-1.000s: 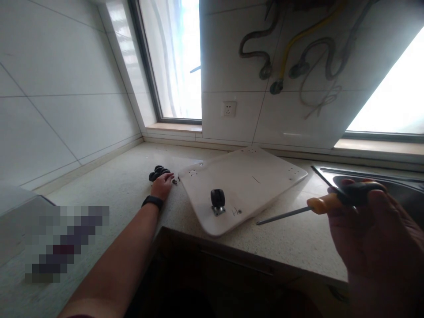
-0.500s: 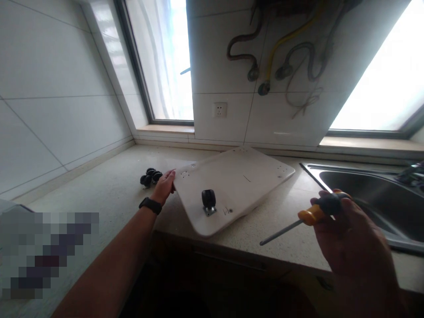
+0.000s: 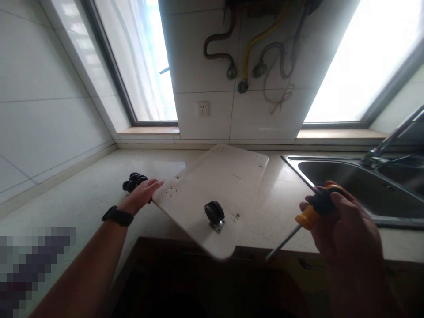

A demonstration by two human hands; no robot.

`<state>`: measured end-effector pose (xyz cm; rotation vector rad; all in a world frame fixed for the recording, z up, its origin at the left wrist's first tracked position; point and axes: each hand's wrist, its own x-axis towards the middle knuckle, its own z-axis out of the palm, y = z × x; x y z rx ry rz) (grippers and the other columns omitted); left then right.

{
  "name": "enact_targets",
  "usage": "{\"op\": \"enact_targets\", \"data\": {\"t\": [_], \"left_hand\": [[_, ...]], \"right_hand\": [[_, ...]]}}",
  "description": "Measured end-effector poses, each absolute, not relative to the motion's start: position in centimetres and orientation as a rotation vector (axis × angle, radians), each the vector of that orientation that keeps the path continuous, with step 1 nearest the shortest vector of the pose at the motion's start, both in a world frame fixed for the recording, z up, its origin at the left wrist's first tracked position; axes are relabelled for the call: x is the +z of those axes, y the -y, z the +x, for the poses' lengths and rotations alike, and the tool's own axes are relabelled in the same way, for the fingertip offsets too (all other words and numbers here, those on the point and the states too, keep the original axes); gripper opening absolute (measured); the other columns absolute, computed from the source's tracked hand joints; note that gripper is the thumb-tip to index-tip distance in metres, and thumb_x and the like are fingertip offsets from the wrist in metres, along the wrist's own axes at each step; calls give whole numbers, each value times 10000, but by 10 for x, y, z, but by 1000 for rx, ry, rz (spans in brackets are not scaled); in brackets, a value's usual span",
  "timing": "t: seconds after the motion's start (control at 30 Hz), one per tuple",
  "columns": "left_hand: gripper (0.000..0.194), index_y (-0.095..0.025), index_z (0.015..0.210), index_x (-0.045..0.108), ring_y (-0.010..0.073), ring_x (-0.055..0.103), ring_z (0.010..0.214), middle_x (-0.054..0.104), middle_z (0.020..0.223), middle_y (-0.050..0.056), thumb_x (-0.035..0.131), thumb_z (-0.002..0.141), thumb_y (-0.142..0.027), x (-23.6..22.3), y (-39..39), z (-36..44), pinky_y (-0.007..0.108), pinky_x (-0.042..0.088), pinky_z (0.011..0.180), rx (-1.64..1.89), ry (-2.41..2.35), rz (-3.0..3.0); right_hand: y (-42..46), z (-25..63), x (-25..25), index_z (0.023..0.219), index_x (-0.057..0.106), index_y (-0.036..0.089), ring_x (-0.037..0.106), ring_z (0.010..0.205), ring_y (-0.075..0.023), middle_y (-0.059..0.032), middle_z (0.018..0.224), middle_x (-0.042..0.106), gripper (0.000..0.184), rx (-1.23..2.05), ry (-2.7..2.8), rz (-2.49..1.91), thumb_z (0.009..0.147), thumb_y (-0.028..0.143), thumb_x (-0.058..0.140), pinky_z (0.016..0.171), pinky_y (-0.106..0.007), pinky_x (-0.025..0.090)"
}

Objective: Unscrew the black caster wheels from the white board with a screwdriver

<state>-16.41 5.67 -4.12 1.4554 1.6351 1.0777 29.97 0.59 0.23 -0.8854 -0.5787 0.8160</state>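
A white board (image 3: 205,185) with rounded corners lies on the counter, its near corner sticking out past the front edge. My left hand (image 3: 142,194) grips the board's left corner, fingers curled around the edge. One black caster wheel (image 3: 214,213) stands on a metal plate near the board's close corner. Small holes show at the other corners. Raised over the counter's front edge at the right, my right hand (image 3: 341,221) is wrapped around the yellow and black handle of a screwdriver (image 3: 306,216), whose shaft points down and left. Several loose black casters (image 3: 134,181) sit just behind my left hand.
A steel sink (image 3: 334,174) with a faucet (image 3: 377,154) is set into the counter (image 3: 274,203) on the right. The tiled wall behind bears a socket (image 3: 203,108) and hoses (image 3: 247,57). A blurred-out patch (image 3: 39,260) covers the lower left.
My left hand has gone from beside the loose casters to the board's corner, and the board has turned, its near corner swinging past the counter edge. The screwdriver tip has dropped; the view has shifted right.
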Motion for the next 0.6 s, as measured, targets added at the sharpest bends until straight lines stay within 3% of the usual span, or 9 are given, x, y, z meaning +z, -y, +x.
{"op": "enact_targets", "data": {"t": [0.1,0.23,0.3,0.37,0.47,0.6], "left_hand": [[405,-184,793,600,154,518,588,539,716,-6,660,832,-582,-28,-41,-161,237,411,484,778,-1627,1547],[436,-195,897,609,169,547,629,563,779,6,588,880,-630,-16,-25,-152,246,445,520,427,-1616,1695],[434,-203,910,625,170,547,639,574,788,9,572,889,-633,-12,-19,-145,248,455,540,344,-1594,1726],[430,-212,895,636,172,542,637,579,776,7,572,887,-637,-9,-14,-137,249,456,544,276,-1573,1721],[437,-220,889,648,189,563,654,601,782,19,573,878,-650,-6,-9,-125,253,461,538,195,-1557,1687],[452,-225,916,683,212,596,689,639,829,42,581,861,-661,-4,-1,-114,265,475,555,139,-1569,1654]], "right_hand": [[5,304,13,1036,707,312,630,716,-161,-24,965,631,272,684,778,-958,774,331,776,589,-320,605],[23,304,30,1126,632,294,615,688,-145,-27,959,628,253,561,1489,-1098,875,301,661,515,-259,517],[28,297,40,1129,640,287,628,789,-145,-34,1021,652,264,449,1920,-1111,873,222,627,656,-273,540],[29,289,51,1260,622,338,636,882,-132,-27,1236,625,436,515,2291,-1064,854,179,618,786,-275,539],[22,280,61,1335,607,392,643,835,-95,11,1425,547,636,629,2578,-1029,768,104,612,761,-234,516],[10,286,63,1290,651,366,658,918,-138,18,1266,662,579,613,2690,-1028,759,134,633,805,-252,486]]}}
